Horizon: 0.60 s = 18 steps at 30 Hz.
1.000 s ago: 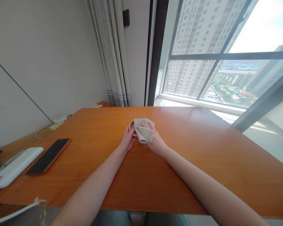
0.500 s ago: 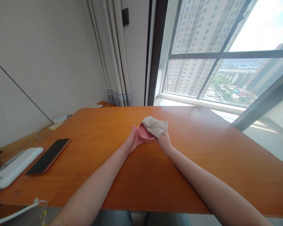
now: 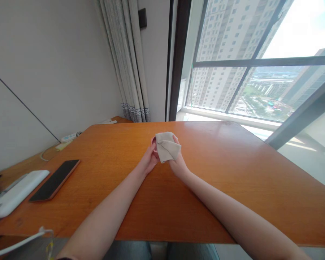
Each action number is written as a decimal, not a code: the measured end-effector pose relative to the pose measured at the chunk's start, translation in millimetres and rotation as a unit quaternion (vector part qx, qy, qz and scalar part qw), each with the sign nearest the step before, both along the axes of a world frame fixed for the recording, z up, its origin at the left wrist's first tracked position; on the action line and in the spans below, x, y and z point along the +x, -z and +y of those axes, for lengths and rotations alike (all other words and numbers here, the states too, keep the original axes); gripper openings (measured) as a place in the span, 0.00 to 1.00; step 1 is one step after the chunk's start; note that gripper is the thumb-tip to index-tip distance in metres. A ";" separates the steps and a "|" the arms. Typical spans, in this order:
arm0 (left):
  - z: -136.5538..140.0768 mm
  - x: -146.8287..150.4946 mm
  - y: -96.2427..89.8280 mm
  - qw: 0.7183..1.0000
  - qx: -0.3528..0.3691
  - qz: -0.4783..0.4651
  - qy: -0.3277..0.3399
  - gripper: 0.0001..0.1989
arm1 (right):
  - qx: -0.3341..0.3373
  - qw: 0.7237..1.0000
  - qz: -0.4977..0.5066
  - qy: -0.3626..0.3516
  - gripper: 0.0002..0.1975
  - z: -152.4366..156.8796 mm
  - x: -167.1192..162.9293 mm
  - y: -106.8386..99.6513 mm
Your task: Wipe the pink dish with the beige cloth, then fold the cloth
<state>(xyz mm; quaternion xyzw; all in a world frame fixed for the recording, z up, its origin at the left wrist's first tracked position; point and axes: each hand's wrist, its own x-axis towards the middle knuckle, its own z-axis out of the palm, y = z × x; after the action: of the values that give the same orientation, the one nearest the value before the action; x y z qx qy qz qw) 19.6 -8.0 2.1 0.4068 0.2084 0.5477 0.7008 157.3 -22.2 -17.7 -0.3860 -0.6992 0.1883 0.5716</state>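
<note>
A small pink bowl (image 3: pixel 153 141) is held up over the middle of the table by my left hand (image 3: pixel 148 160), whose fingers close round its left side. My right hand (image 3: pixel 180 164) grips a folded beige cloth (image 3: pixel 165 147) and presses it against the bowl. Most of the bowl, including much of its opening, is hidden behind the cloth. Some fingers of the right hand are covered by the cloth as well.
On the left of the wooden table (image 3: pixel 119 144) lie a black phone-like slab (image 3: pixel 56 180) and a white flat device (image 3: pixel 18 193). A white cable (image 3: pixel 24 242) hangs at the near left edge. A power strip (image 3: pixel 69 138) sits by the wall, and a window is behind.
Both hands have shifted a little left with the bowl and cloth. The cloth has moved left across the bowl's opening and now hides more of it.
</note>
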 end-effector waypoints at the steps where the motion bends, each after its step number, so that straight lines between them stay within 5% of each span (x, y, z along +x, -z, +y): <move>1: -2.6 0.4 -1.4 1.000 0.013 0.003 0.026 0.32 | -0.012 0.999 0.052 0.005 0.27 0.1 0.6 -1.8; 8: -7.5 -7.3 0.1 0.986 -0.023 0.049 0.161 0.34 | -0.098 0.982 0.150 -0.055 0.16 12.2 28.1 -12.0; 13: 3.5 -10.2 10.5 0.993 -0.060 0.074 0.067 0.21 | -0.129 0.978 0.115 -0.119 0.27 10.9 24.7 -8.4; 18: 7.3 -3.4 12.9 0.998 -0.065 -0.013 -0.018 0.18 | -0.113 0.982 0.140 -0.062 0.32 1.7 3.7 -6.4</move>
<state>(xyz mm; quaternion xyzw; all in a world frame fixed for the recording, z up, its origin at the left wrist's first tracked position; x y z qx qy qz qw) 16.2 -0.7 -10.8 0.3493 0.2415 0.5512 0.7182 161.1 -20.5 -11.3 -0.3740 -0.6092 0.3534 0.6034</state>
